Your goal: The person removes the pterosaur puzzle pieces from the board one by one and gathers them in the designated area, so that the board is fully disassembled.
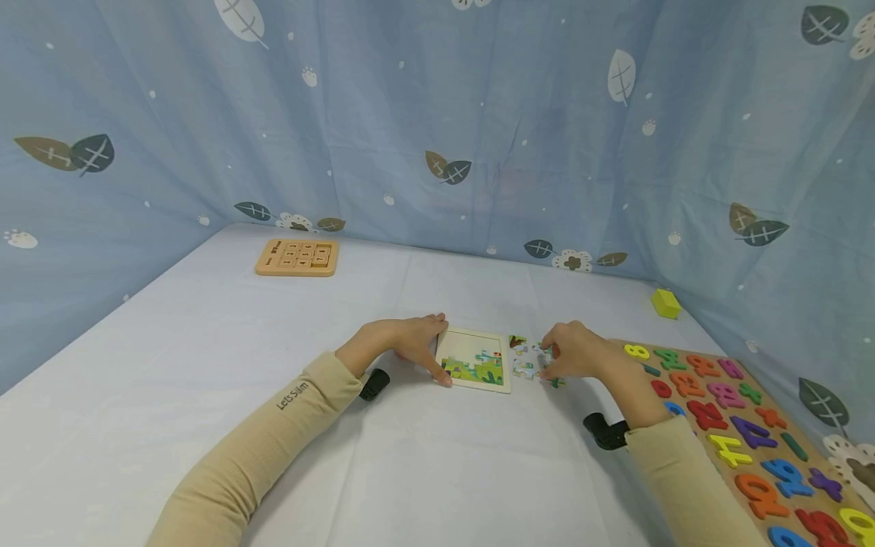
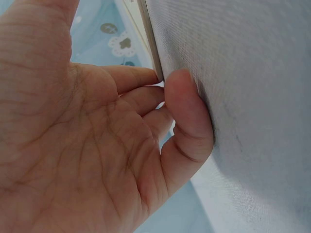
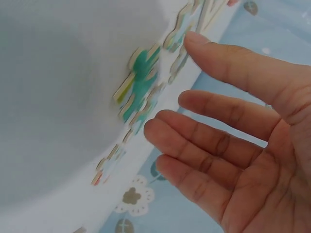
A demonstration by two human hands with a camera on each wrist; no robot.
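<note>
A small wooden jigsaw puzzle tray (image 1: pixel 507 362) lies flat, its lower part filled with green scenery and its upper part bare. My left hand (image 1: pixel 415 343) holds the tray's left side, thumb at the near corner and fingers at the far one. In the left wrist view the left hand (image 2: pixel 112 131) has fingertips at the tray's edge (image 2: pixel 151 43) and its little finger bent against the cloth. Over loose jigsaw pieces (image 1: pixel 524 368) right of the tray hovers my right hand (image 1: pixel 576 351). Seen from the right wrist, the right hand's fingers (image 3: pixel 214 136) are spread apart, beside a green piece (image 3: pixel 141 77), gripping nothing.
A board of colourful numbers (image 1: pixel 741 448) lies along the right side, under the right forearm. At the back left is a wooden sliding number puzzle (image 1: pixel 298 257). A yellow block (image 1: pixel 666 303) stands near the back right edge, and a blue leaf-print curtain (image 1: pixel 410 114) encloses the table.
</note>
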